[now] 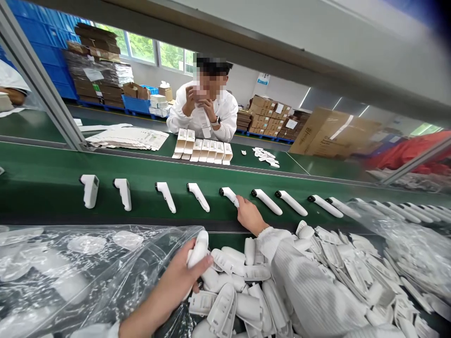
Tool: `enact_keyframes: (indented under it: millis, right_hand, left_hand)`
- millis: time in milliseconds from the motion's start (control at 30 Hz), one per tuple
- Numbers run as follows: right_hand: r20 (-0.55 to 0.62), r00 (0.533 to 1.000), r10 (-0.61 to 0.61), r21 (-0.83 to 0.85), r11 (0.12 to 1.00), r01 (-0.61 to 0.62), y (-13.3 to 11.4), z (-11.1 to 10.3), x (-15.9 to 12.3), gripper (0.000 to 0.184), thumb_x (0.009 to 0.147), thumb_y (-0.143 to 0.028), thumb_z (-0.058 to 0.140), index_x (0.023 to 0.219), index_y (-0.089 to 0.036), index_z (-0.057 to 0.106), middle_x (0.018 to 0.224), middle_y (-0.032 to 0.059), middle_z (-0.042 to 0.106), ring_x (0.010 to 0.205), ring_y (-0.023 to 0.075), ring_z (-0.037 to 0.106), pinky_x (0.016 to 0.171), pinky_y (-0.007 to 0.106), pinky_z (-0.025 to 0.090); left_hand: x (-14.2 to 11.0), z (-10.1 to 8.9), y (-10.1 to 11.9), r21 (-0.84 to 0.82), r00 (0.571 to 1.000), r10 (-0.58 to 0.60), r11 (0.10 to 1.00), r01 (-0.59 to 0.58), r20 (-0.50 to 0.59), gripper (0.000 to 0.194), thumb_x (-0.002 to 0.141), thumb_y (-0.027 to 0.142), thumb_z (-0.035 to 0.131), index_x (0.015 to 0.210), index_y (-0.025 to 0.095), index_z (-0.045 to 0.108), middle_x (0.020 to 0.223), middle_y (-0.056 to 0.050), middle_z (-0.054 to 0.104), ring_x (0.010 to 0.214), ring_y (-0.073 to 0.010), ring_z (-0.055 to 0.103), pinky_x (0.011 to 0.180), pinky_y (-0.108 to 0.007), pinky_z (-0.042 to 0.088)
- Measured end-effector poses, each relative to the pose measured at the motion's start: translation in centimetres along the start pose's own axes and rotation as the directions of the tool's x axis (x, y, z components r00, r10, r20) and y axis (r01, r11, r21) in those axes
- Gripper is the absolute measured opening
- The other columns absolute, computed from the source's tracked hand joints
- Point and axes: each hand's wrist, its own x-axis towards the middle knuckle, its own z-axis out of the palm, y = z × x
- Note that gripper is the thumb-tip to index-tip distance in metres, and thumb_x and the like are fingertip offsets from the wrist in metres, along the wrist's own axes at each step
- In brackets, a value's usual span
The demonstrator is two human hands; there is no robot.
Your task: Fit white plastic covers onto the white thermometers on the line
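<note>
My left hand (183, 277) is closed round a white plastic thermometer housing (198, 249), held upright over a heap of white housings (243, 291). My right hand (248, 215) reaches onto the green conveyor belt (49, 197) and its fingers close on the handle end of a white thermometer (229, 195) lying there. That thermometer is one of a row of several white thermometers (268, 202) spaced along the belt.
A clear plastic bag (70, 272) of white parts fills the near left; more bagged parts (416, 244) lie at right. Across the belt a person in white (204, 112) holds something to the face, with small white boxes (202, 151), flat cartons (128, 138) and small parts (266, 157).
</note>
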Motion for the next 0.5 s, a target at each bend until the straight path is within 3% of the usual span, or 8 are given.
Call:
enact_keyframes:
  millis: [67,167,300,367,433,500]
  right_hand:
    - [0.006,1.000,0.010,0.007,1.000,-0.010,0.5,0.1,0.1,0.041,0.094,-0.009,0.047,0.135,-0.011,0.048,0.114,0.0168,0.066,0.098,0.0270,0.067,0.081,0.032,0.047]
    - [0.006,1.000,0.022,0.023,1.000,-0.022,1.7,0.2,0.5,0.036,0.098,-0.016,0.047,0.134,-0.012,0.051,0.112,0.0168,0.067,0.099,0.0272,0.067,0.084,0.033,0.047]
    - [-0.024,1.000,0.020,0.044,0.999,-0.019,2.1,-0.7,0.4,0.037,0.099,-0.026,0.053,0.133,-0.013,0.055,0.113,0.0174,0.066,0.105,0.0295,0.064,0.090,0.037,0.047]
    - [-0.116,0.993,-0.019,0.196,0.980,0.041,1.3,-2.0,-0.4,0.041,0.098,-0.036,0.055,0.134,-0.015,0.056,0.123,0.0177,0.063,0.111,0.0294,0.061,0.093,0.040,0.047]
    - [-0.118,0.990,-0.071,0.503,0.856,0.121,-0.3,-3.5,-1.7,0.044,0.098,-0.046,0.051,0.133,-0.020,0.058,0.124,0.0130,0.063,0.101,0.0237,0.064,0.086,0.036,0.052]
    - [0.075,0.978,-0.193,0.774,0.630,0.065,-2.0,-5.1,-3.0,0.046,0.097,-0.054,0.048,0.127,-0.023,0.064,0.102,0.0063,0.070,0.075,0.0166,0.065,0.065,0.029,0.054]
  left_hand:
    - [0.8,-0.1,0.8,-0.220,0.998,-0.054,0.974,0.059,0.029,0.050,0.085,0.053,0.064,0.123,0.023,0.050,0.081,0.000,0.060,0.068,-0.0182,0.059,0.054,-0.026,0.049]
    - [1.8,-0.2,1.0,-0.451,0.995,-0.042,0.889,0.077,0.087,0.053,0.087,0.047,0.063,0.132,0.024,0.045,0.083,-0.001,0.063,0.072,-0.0189,0.061,0.051,-0.025,0.048]
    - [2.7,0.1,0.7,-0.483,0.997,-0.050,0.873,0.071,0.057,0.063,0.086,0.041,0.064,0.141,0.025,0.038,0.078,0.000,0.065,0.049,-0.0137,0.054,0.046,-0.025,0.046]
    - [2.9,0.3,0.9,-0.438,0.998,-0.051,0.897,0.063,0.039,0.062,0.084,0.042,0.065,0.139,0.023,0.042,0.072,0.002,0.064,0.043,-0.0113,0.050,0.044,-0.024,0.044]
    - [3.0,0.6,1.0,-0.389,0.998,-0.024,0.920,0.042,0.052,0.058,0.084,0.044,0.064,0.135,0.022,0.047,0.069,0.003,0.062,0.041,-0.0106,0.048,0.041,-0.023,0.040]
    - [3.0,0.8,1.2,-0.330,0.996,0.043,0.944,-0.013,0.084,0.051,0.083,0.045,0.064,0.127,0.020,0.054,0.067,0.004,0.059,0.042,-0.0101,0.046,0.039,-0.022,0.038]
